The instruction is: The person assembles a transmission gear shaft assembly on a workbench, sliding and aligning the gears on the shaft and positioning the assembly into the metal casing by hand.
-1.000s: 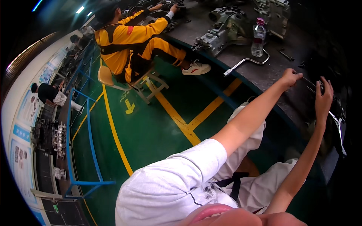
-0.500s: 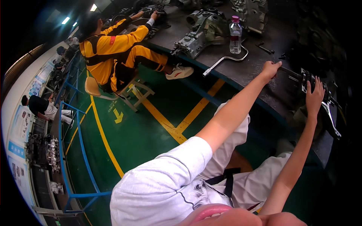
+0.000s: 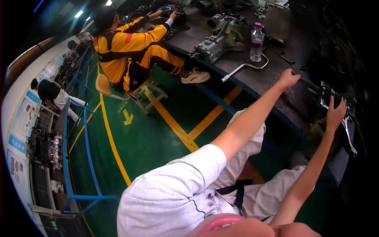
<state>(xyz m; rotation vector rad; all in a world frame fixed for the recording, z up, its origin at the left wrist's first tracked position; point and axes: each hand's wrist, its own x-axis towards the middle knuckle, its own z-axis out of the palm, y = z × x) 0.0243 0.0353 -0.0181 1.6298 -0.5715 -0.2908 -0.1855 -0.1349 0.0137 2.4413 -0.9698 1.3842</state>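
My left hand (image 3: 290, 78) is closed around the thin end of a gear shaft (image 3: 326, 93) at the right side of the bench. Dark gears and a light metal plate sit along that shaft. My right hand (image 3: 336, 112) rests on its thicker gear end, fingers spread and bent over the gears. A shiny metal bracket-like part (image 3: 348, 136) lies just beyond my right hand; its far end fades into shadow. What my left fingertips cover is hidden.
On the bench (image 3: 272, 85) stand a clear bottle with a pink cap (image 3: 256, 45) and a metal gearbox casing (image 3: 209, 47). A cranked socket wrench (image 3: 244, 65) lies near the edge. A co-worker in yellow and black (image 3: 130, 51) sits at far left. Blue rails (image 3: 89, 158) stand left.
The whole view has shifted slightly, so the bench and hands appear a little lower and further right. Both hands stay on the gear shaft, my right fingers slightly more bent.
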